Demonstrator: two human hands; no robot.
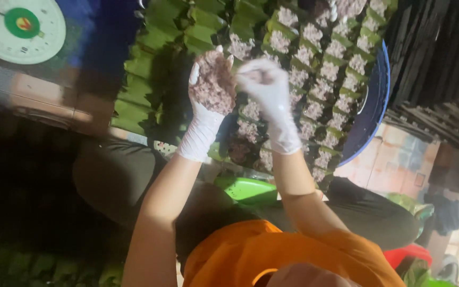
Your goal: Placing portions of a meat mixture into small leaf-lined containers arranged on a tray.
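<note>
The left hand (204, 114), gloved, is cupping a mound of pinkish minced filling (214, 82); the right hand (270, 90) is pinching at its 3 o'clock edge. Loose filling risks dropping onto the filled leaf cups (314, 69) at 12 o'clock.

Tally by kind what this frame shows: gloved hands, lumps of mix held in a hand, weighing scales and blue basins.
Gloved hands: 2, the left hand and the right hand
Lump of pinkish mix in the left palm: 1
Dial scale: 1
Blue basin: 1
Total: 5

White gloves (272, 98) — pink-speckled mince (213, 79) — green leaves (150, 79).
</note>
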